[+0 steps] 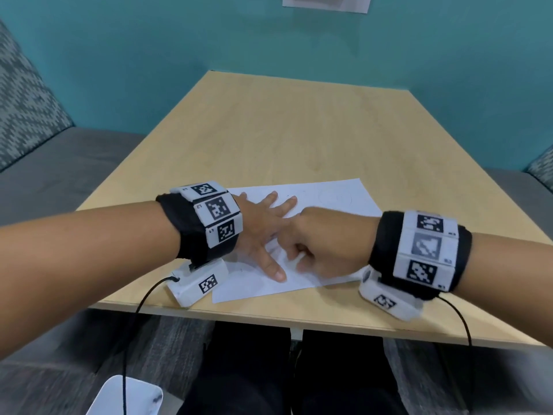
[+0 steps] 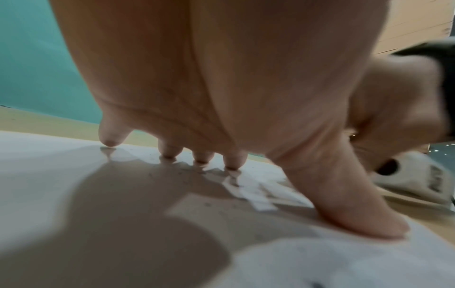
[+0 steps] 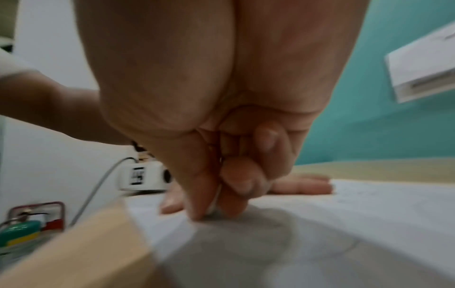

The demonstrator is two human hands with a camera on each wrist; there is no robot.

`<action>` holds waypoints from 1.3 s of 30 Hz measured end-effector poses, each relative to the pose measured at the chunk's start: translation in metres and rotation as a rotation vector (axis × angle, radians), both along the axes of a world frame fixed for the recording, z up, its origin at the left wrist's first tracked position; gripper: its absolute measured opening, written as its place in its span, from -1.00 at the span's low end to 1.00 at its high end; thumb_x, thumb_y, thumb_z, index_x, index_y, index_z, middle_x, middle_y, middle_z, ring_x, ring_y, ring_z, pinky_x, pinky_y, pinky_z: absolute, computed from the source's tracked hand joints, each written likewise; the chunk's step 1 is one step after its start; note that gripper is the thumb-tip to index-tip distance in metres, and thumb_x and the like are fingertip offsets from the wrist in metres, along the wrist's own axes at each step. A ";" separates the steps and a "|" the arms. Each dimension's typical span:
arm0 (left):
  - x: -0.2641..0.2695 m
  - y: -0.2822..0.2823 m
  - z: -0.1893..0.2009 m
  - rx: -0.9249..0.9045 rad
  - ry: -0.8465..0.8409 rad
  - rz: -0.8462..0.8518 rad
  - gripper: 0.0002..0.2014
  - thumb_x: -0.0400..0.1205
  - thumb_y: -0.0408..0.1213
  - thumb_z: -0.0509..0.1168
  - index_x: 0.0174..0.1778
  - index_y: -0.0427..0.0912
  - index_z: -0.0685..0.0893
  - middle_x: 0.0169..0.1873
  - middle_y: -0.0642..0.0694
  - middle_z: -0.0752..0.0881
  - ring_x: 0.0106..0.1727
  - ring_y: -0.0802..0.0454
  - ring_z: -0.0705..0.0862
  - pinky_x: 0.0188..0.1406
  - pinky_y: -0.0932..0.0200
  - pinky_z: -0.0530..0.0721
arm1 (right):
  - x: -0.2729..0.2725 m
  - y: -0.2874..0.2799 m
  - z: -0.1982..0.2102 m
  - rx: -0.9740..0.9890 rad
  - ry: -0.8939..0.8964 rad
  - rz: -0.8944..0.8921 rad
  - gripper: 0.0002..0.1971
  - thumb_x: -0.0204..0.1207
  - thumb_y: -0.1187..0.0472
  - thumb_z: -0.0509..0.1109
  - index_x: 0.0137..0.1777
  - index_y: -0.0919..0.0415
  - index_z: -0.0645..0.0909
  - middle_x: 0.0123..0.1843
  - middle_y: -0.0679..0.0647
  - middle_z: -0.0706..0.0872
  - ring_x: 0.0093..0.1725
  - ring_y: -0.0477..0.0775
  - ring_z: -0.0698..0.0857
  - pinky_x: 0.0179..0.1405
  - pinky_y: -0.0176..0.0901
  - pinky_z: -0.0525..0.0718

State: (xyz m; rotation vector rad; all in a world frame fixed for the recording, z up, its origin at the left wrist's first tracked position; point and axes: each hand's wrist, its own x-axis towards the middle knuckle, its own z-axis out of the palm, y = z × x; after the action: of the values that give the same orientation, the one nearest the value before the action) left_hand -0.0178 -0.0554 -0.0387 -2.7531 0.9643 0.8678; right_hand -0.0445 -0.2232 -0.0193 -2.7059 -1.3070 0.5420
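Observation:
A white sheet of paper [image 1: 329, 199] lies near the front edge of a light wooden table [image 1: 269, 130]. My left hand [image 1: 263, 226] presses flat on the sheet with straight, spread fingers; in the left wrist view its fingertips [image 2: 169, 152] and thumb touch the paper [image 2: 49, 175]. Just right of it, my right hand [image 1: 299, 259] has its fingers curled and pinches a small white object [image 3: 213, 198] between thumb and fingers, its tip down on the paper [image 3: 369, 204]. Most of that object is hidden by the fingers. Faint pencil marks [image 1: 335, 199] show on the sheet's far part.
A teal wall [image 1: 269, 40] with a white notice [image 1: 326, 3] stands behind the table. Grey bench seating [image 1: 59, 163] runs along the left and right sides. Black cables [image 1: 137, 313] hang from both wrist units over the front edge. A white object [image 1: 125, 396] lies below at the left.

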 end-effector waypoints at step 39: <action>0.002 -0.022 -0.003 -0.002 -0.039 -0.019 0.14 0.40 0.49 0.33 0.66 0.35 -0.34 0.69 0.08 -0.45 0.71 -0.18 -0.40 0.55 -0.60 -0.14 | 0.039 -0.041 -0.003 0.030 -0.074 -0.245 -0.88 0.38 0.24 0.48 -0.26 0.07 0.58 -0.40 -0.19 0.55 -0.37 -0.17 0.51 -0.33 -0.21 0.47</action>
State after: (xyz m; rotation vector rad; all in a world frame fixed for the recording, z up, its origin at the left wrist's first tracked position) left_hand -0.0155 -0.0778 -0.0421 -2.7473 0.9833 0.8072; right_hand -0.0057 -0.2639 -0.0225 -2.8287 -0.9672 0.3963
